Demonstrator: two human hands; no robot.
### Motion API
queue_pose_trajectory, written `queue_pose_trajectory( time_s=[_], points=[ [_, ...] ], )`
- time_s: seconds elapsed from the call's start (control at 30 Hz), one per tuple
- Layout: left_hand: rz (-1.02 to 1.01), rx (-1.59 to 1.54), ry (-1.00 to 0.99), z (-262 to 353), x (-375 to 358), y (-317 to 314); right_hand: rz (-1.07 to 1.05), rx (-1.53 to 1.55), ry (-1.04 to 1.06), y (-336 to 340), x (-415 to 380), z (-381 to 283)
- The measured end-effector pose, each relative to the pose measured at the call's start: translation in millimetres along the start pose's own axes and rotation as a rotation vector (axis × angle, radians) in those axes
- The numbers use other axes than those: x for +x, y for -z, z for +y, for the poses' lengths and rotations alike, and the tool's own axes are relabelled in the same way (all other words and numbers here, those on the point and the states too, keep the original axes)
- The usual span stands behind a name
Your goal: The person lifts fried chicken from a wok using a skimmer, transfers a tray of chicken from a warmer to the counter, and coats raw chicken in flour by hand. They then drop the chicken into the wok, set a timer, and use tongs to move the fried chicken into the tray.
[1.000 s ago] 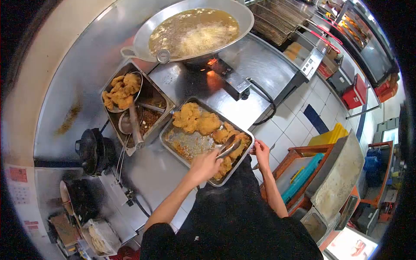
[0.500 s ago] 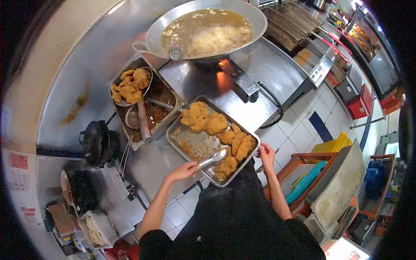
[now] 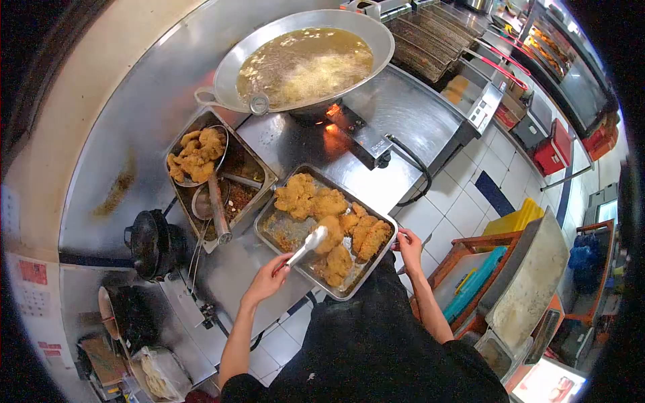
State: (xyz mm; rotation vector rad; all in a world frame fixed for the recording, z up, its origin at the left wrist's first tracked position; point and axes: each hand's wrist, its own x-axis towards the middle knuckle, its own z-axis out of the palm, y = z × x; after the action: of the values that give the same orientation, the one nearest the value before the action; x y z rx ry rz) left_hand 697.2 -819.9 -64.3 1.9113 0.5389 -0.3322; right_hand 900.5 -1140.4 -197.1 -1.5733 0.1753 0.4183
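Metal tongs are in my left hand, which is closed round their handle; the tips touch a fried piece over the metal tray. Several other golden fried pieces lie in this tray. My right hand is closed at the tray's right corner. It also seems to hold a thin metal utensil, only partly visible. Left of the tray, a strainer with more fried pieces rests over a rectangular metal bin.
A large wok of bubbling oil stands on a burner with a visible flame. Wire baskets with red handles lie at the upper right. A black pan is at the left, and a teal board at the right.
The tongs have moved up and left, and a fried piece now sits at their tips in the middle of the tray. The view has shifted slightly.
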Motion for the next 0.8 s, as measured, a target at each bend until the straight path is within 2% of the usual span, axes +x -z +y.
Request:
queue_pose_trajectory(
  time_s=[0.07, 0.13, 0.17, 0.23, 0.33, 0.37, 0.43, 0.47, 0.53, 0.57, 0.63, 0.67, 0.73, 0.77, 0.8],
  points=[
    [0.059, -0.026, -0.040, 0.5, 17.4, -12.2, -0.002, 0.012, -0.008, 0.7, 0.8, 1.1],
    [0.193, 0.050, -0.181, -1.9, 38.1, -27.5, -0.012, 0.002, -0.015, 2.7, 2.0, 5.2],
    [0.200, 0.045, -0.179, -0.6, 48.6, -36.3, -0.022, -0.003, -0.022, 3.4, 3.2, 5.8],
    [0.356, 0.261, -0.241, -2.2, 65.4, -52.9, -0.019, -0.031, -0.023, 3.8, 4.7, 6.6],
    [0.461, 0.224, -0.264, -25.6, 80.9, -67.5, -0.018, -0.039, -0.038, 2.8, 4.9, 4.1],
    [0.456, 0.224, -0.259, -15.3, 71.6, -65.5, -0.020, -0.020, -0.054, 3.7, 4.2, 4.2],
    [0.442, 0.129, -0.098, 5.8, 39.2, -57.4, -0.031, -0.001, -0.031, 5.4, 3.8, 6.7],
    [0.436, 0.133, -0.092, 11.2, 22.8, -52.2, -0.047, 0.020, 0.003, 5.0, 4.0, 8.6],
    [0.379, 0.235, 0.103, 14.4, -10.3, -40.1, -0.044, 0.014, 0.001, 3.6, -0.1, 2.4],
    [0.379, 0.237, 0.107, 14.2, -22.4, -34.2, -0.046, 0.001, 0.007, 2.5, -1.3, 0.2],
    [0.143, 0.391, 0.217, 11.4, -41.8, -27.4, -0.050, 0.002, 0.017, 1.4, 0.4, 4.7],
    [0.152, 0.384, 0.228, 8.8, -43.5, -26.9, -0.038, 0.012, 0.010, 2.0, 1.7, 6.9],
    [0.002, 0.429, 0.261, 1.1, -37.5, -25.2, -0.027, 0.004, 0.018, 3.6, 5.1, 7.6],
    [0.015, 0.422, 0.267, -6.0, -30.1, -25.6, -0.041, 0.001, 0.022, 3.7, 7.3, 7.7],
    [-0.075, 0.309, 0.231, -17.1, -19.8, -28.2, -0.038, -0.001, 0.015, 4.3, 7.9, 8.7]
  ],
)
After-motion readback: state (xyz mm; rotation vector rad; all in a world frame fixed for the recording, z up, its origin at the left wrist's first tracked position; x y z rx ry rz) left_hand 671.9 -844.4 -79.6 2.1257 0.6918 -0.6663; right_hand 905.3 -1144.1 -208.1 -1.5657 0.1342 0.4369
